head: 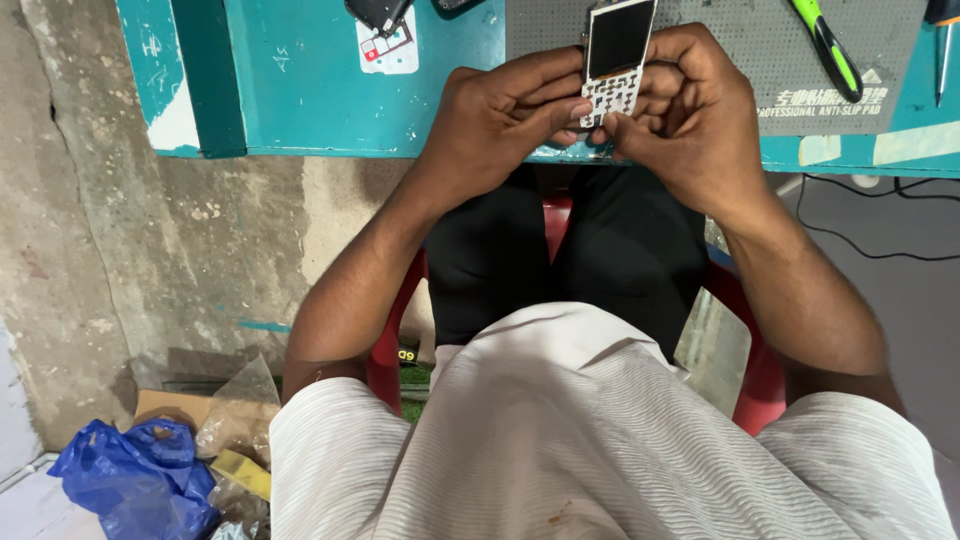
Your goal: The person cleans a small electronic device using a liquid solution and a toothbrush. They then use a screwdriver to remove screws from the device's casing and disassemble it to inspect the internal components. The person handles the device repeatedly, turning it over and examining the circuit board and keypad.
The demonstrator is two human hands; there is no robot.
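- The left hand [500,125] and the right hand [685,115] are both grasping a stripped phone board [614,60], screen uppermost, white keypad grid below.
- The board is sitting between the two hands, pinched at its lower end by the fingertips, just above the near edge of the teal surface [320,90].
- Judgement: pressing only at the edges is keeping the screen safe.
- A green-handled tool [828,50] is lying on the grey mat [740,40], near the right hand.
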